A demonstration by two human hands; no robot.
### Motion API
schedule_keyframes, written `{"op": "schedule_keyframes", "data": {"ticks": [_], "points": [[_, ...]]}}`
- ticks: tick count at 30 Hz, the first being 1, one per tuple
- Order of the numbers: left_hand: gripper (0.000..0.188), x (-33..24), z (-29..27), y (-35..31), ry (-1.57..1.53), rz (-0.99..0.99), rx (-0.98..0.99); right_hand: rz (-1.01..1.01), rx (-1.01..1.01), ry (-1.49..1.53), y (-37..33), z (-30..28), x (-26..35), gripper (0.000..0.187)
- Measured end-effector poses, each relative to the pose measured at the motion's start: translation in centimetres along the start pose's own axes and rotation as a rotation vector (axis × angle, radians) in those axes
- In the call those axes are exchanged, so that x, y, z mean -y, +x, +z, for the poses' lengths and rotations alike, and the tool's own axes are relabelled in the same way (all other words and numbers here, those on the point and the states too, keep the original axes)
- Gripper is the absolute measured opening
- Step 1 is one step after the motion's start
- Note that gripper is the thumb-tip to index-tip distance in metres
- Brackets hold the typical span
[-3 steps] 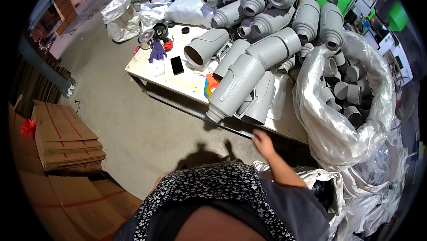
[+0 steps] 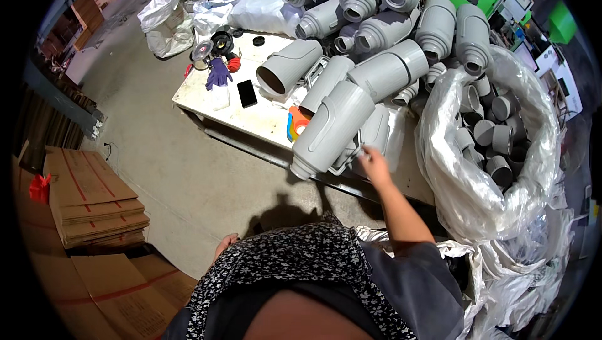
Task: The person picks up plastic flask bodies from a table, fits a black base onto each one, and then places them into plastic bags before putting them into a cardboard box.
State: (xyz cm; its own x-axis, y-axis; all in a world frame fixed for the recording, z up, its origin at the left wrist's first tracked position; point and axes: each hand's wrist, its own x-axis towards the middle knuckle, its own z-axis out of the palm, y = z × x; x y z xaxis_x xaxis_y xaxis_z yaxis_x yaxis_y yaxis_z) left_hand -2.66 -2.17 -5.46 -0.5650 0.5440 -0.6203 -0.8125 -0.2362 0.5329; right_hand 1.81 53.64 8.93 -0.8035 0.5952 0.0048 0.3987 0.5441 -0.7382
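Observation:
My right hand (image 2: 374,164) is over the near edge of the worktable (image 2: 274,120), at the handle of a large grey plastic bottle-shaped shell (image 2: 333,128). Its fingers are blurred, so whether they grip the handle does not show. The shell lies tilted with its stepped narrow end toward me, beyond the table edge. Another grey shell (image 2: 376,128) lies partly behind it and my hand. My left hand (image 2: 227,241) hangs low beside the black floral apron (image 2: 282,249), mostly hidden by it.
More grey shells (image 2: 320,19) pile up at the back. A clear plastic bag (image 2: 433,152) of grey caps stands right. A phone (image 2: 248,93), purple glove (image 2: 218,73) and orange tape roll (image 2: 298,122) lie on the table. Flattened cartons (image 2: 94,180) are stacked left.
My right hand has moved up and forward from before the table edge to the shell's handle. More of my left hand shows beside the apron. The view has shifted slightly.

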Motion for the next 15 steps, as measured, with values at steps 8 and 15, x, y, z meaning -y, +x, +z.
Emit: {"op": "schedule_keyframes", "data": {"ticks": [8, 15], "points": [[0.038, -13.0, 7.5, 10.3, 0.395, 0.143, 0.018, 0.001, -0.328, -0.281, 15.9, 0.8, 3.7, 0.06], [0.045, -25.6, 15.5, 26.0, 0.743, -0.139, 0.684, 0.17, -0.353, -0.225, 15.9, 1.5, 2.5, 0.062]]}}
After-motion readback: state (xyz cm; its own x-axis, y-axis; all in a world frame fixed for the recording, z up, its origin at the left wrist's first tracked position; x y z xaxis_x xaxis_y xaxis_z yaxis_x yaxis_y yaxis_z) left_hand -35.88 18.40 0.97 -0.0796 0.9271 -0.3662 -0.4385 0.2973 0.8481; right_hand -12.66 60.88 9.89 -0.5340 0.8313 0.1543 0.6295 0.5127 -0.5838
